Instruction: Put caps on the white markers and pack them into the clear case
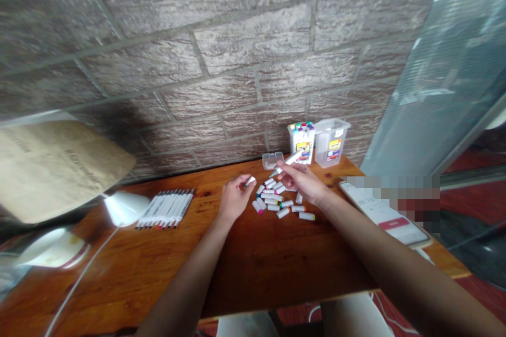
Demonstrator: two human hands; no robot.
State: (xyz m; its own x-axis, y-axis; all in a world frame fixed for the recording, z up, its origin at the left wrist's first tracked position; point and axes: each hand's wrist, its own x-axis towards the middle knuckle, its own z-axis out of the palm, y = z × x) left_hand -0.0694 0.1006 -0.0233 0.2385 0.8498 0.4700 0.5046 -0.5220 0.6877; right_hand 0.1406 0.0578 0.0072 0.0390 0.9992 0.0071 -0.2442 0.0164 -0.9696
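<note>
My left hand (234, 197) is closed on a small white marker cap (250, 181), pinched at the fingertips. In my right hand (302, 181) is a white marker (290, 159), tilted, with a dark greenish tip pointing down and left. The two hands are apart. Between and below them, several loose white marker caps (272, 196) with coloured ends lie scattered on the wooden table (253, 258). Behind my right hand stands a clear box packed with upright markers (302, 139), their ends in several colours.
An open clear plastic box (331, 143) stands at the back right, with a small clear lid (272, 161) left of the markers. A row of markers (166, 209) lies at left, near a white lamp (125, 209), paper bag (59, 166) and white cup (55, 248). A phone (383, 213) lies right.
</note>
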